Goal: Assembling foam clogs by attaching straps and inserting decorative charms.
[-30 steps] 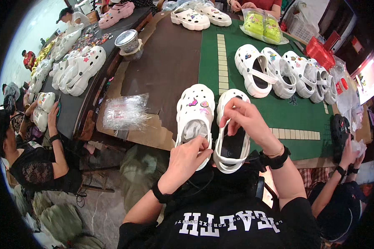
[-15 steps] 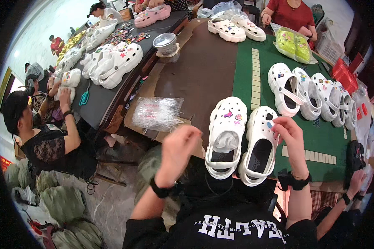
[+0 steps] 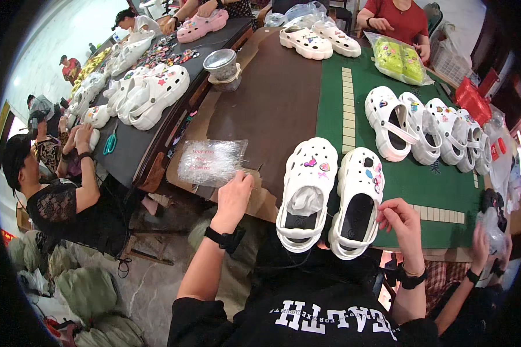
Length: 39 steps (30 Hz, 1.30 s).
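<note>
Two white clogs lie side by side before me, heels toward me. The left clog (image 3: 310, 165) carries several charms and has crumpled clear wrap inside. The right clog (image 3: 359, 176) has black, blue and pink charms on its toe; its dark insole shows. At the lower right corner of a clear plastic bag of thin transparent pins (image 3: 208, 162) is my left hand (image 3: 234, 199), fingers pinched together; what they hold, if anything, is hidden. My right hand (image 3: 402, 222) is beside the right clog's heel strap, fingers loosely bent and apart, with nothing visible in them.
More charm-decorated white clogs (image 3: 391, 124) line the green mat on the right. A round lidded tub (image 3: 221, 65) stands at the table's left edge. Further back lies a bag of yellow-green clogs (image 3: 396, 61). Co-workers sit around; one handles a clear bag (image 3: 492, 231) at far right.
My left hand has moved left and down to the bag of pins. My right hand has dropped from the right clog's toe to beside its strap, and more charms show there.
</note>
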Motion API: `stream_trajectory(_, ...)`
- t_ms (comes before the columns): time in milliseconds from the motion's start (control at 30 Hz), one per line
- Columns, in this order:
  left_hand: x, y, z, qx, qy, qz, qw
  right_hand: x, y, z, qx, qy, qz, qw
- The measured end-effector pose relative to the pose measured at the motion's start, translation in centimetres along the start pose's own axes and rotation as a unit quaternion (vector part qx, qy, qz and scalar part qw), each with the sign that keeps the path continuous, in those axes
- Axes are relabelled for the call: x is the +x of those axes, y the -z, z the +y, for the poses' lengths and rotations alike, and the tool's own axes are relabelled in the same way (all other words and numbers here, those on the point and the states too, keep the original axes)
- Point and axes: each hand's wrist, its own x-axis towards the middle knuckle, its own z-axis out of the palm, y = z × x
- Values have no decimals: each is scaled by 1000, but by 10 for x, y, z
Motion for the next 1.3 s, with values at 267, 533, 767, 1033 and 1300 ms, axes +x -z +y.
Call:
stream_trajectory(267, 20, 8, 32, -631, 85, 82, 767, 3, -15, -15, 0, 21, -25, 999)
stream_trajectory(533, 26, -4, 32, -460, 75, 59, 883, 34, -47, -65, -235, 186, -150, 942)
stream_trajectory(767, 19, 5, 35, -542, 94, 113, 828, 112, -128, -103, -413, 428, -210, 776)
stream_trajectory(1033, 13, 7, 28, -579, 75, 154, 797, 155, -203, -60, -519, 396, -262, 711)
stream_trajectory(1300, 12, -24, -17, -300, 47, 200, 931, 168, -206, -50, -468, 435, -206, 741)
